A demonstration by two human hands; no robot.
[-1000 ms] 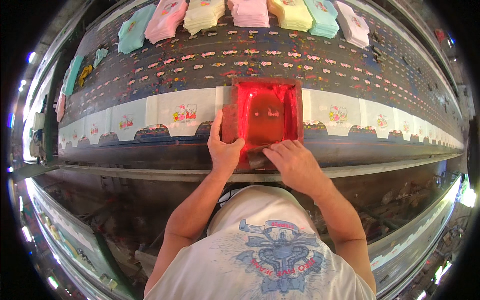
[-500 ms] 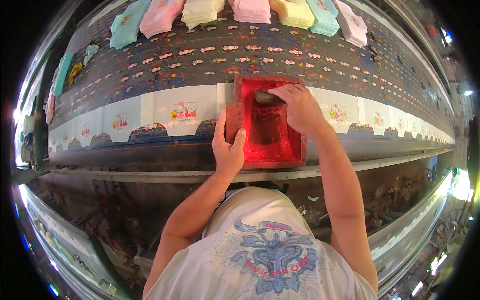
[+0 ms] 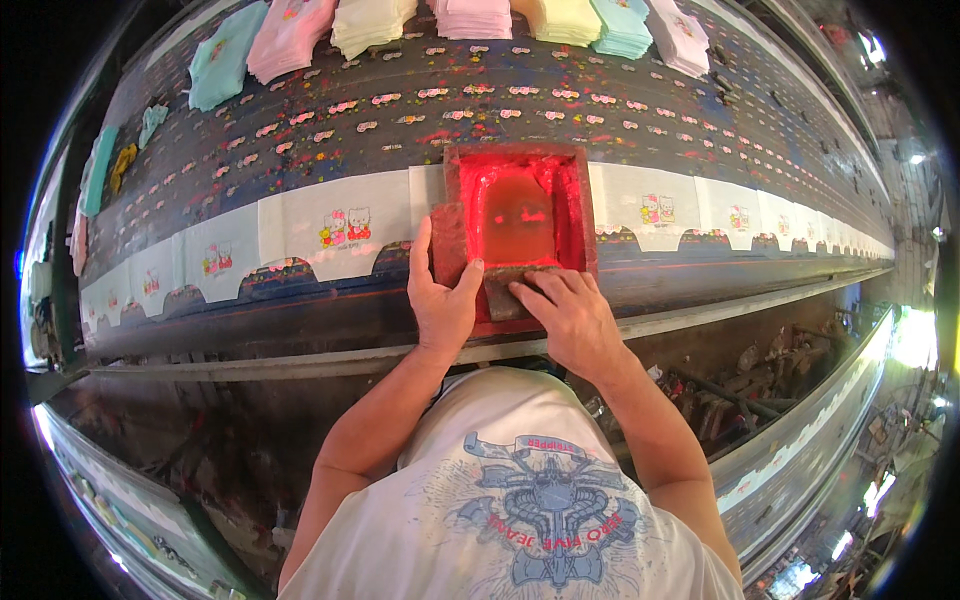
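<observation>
A screen printing frame (image 3: 453,158) smeared with red ink lies over the row of white cloth pieces (image 3: 388,196) on the long dark table. My left hand (image 3: 443,305) is wrapped round the wooden block on the frame's left side, thumb on its near edge. In my right hand (image 3: 580,325) is a dark squeegee (image 3: 508,295), held at the near end inside the frame. Red ink coats the inner walls, and the mesh (image 3: 517,222) in the middle shows a smooth reddish brown patch. Cloth under the frame is hidden.
Printed white pieces (image 3: 657,210) run along the table's near edge on both sides. Folded stacks of pink (image 3: 290,40), yellow and turquoise cloth stand along the far side. A rail (image 3: 330,358) borders the table in front of me. Another table (image 3: 800,420) lies behind at the right.
My right hand has drawn the squeegee from the far end of the frame to the near end. My left hand keeps its hold on the frame. The whole view has shifted slightly.
</observation>
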